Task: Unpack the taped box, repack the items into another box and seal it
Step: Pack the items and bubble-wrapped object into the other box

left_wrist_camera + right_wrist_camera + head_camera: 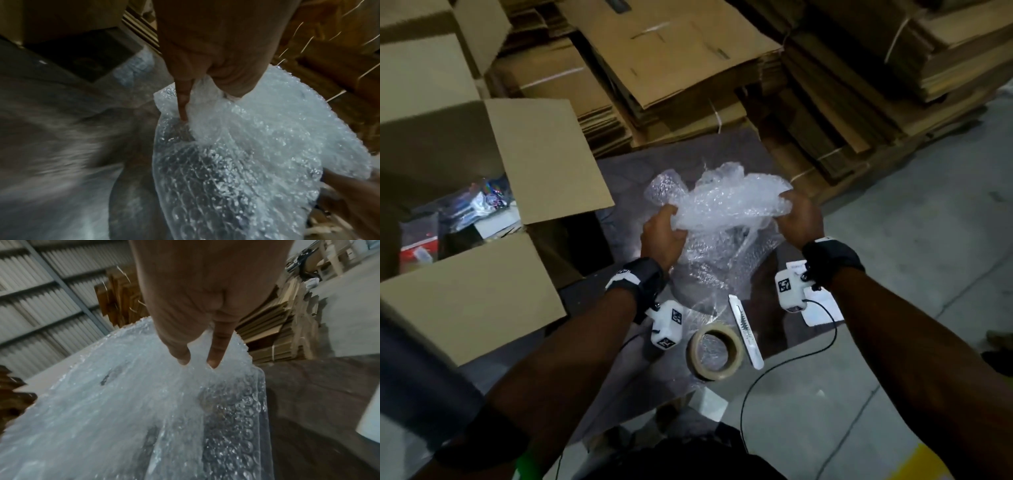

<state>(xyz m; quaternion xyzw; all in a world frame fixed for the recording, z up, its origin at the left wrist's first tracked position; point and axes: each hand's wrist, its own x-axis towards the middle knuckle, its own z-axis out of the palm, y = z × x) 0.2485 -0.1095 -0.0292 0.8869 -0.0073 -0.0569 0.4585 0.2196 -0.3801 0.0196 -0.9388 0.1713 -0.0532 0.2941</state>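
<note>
Hands first: our left hand [662, 236] and right hand [798, 219] each grip an end of the bubble wrap [722, 202], fingers curled into it, held above the grey mat [640, 171]. Tape [715, 351] and a cutter [745, 330] lie side by side on the mat nearer us. At left stands an open box [482, 219] with items [472, 209] inside.

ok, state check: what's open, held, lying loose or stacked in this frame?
bubble wrap: bunched, lifted, gripped at both ends
left hand: grips the wrap's left end
right hand: grips the wrap's right end
cardboard box: open, flaps out, items inside
tape roll: lying flat, untouched
box cutter: lying beside the roll; blade too small to tell
flat cartons: folded, stacked behind
</note>
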